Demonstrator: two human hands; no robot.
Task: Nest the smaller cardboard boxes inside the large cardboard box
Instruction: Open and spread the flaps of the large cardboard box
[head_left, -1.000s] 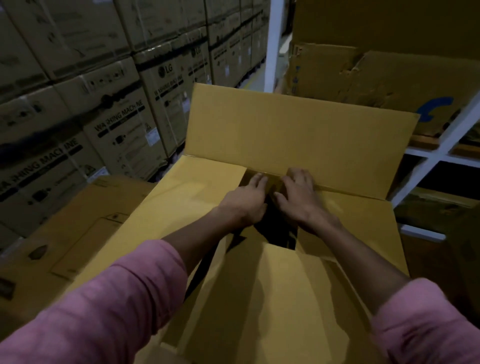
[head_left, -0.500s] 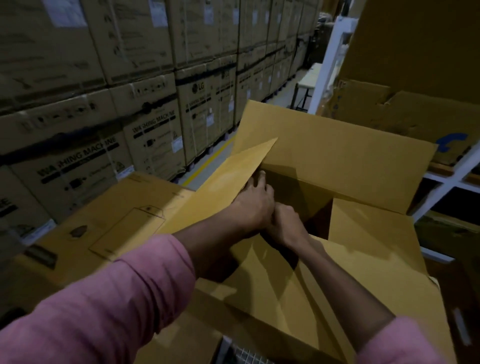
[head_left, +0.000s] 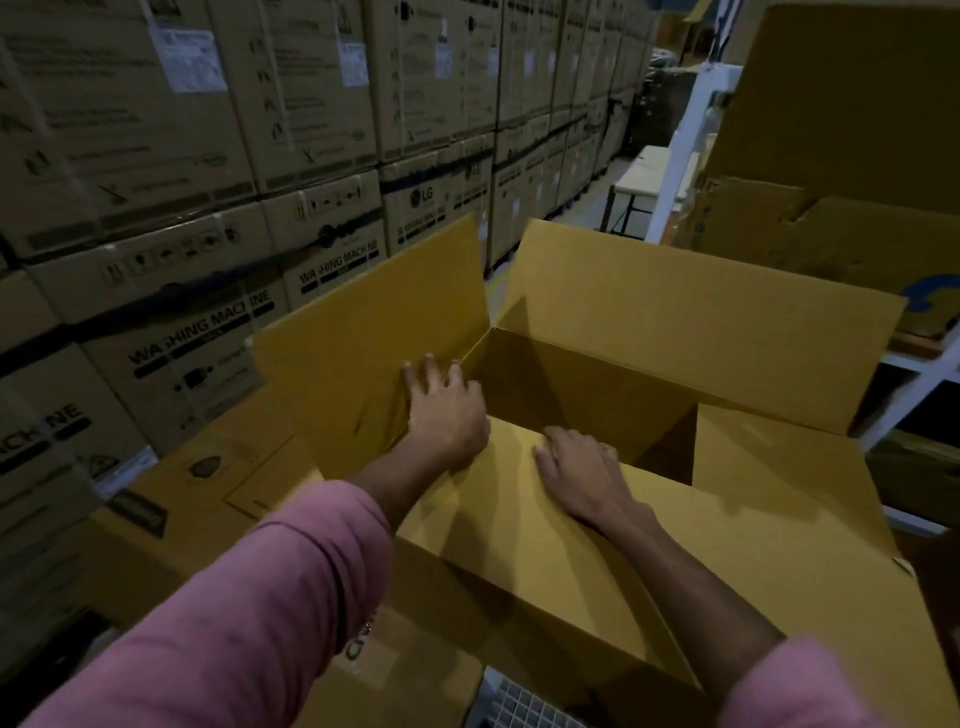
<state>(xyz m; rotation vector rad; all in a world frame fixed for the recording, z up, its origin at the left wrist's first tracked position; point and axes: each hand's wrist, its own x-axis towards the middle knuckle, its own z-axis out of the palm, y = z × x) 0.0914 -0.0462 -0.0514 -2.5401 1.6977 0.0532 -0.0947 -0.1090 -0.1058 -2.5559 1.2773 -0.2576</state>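
Large cardboard box (head_left: 597, 395): plain yellow-brown, centre frame, top open, dim warehouse aisle. Stacked cartons (head_left: 218, 218) printed "WASHING MACHINE" wall off 9 to 12 o'clock. White shelf frame (head_left: 675, 171) with worn cardboard at 1 to 3 o'clock. Another carton (head_left: 208, 499) sits just beside the box at 8 o'clock. Left flap stands upright; far flap leans back toward 12; right flap lies out flat toward 3; near flap slopes toward the wearer. Interior dark, contents cannot be told. Left hand (head_left: 447, 415), fingers spread, palm flat on left flap's inner face. Right hand (head_left: 582, 473) open, flat on near flap's edge. Pink sleeves (head_left: 249, 613) at 6 to 7.
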